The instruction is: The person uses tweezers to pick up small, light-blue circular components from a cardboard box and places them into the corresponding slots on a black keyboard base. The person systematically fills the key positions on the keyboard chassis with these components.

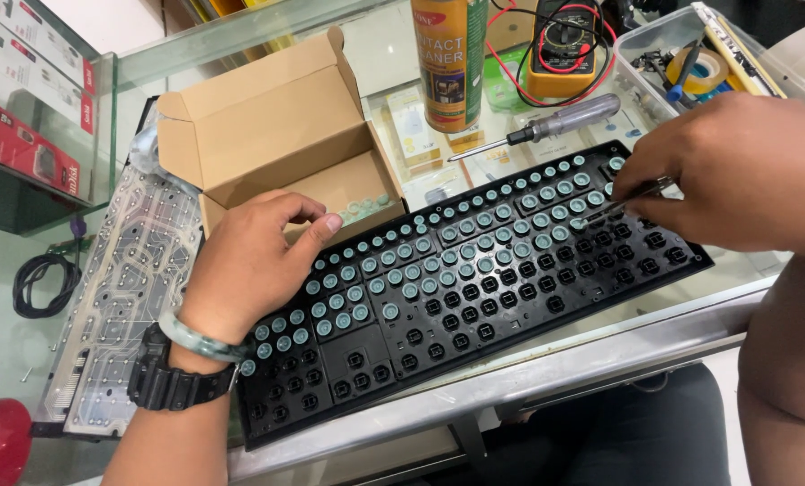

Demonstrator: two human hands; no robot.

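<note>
A black keyboard frame [474, 306] lies diagonally on the glass counter, its upper rows filled with several pale green rubber domes [474, 229]. My left hand [254, 261], wearing a black watch and a bead bracelet, rests on the frame's left part with fingers curled at the edge of an open cardboard box [276, 135] that holds loose domes [362, 209]. My right hand [735, 171] grips metal tweezers [632, 195], their tip over the domes near the frame's right end.
A clear membrane sheet [123, 279] lies left of the box. Behind stand a spray can [447, 63], a screwdriver [546, 126], a yellow multimeter [564, 45] with red and black leads, and a plastic bin [690, 54] with tape. A black cable [42, 283] lies below the glass.
</note>
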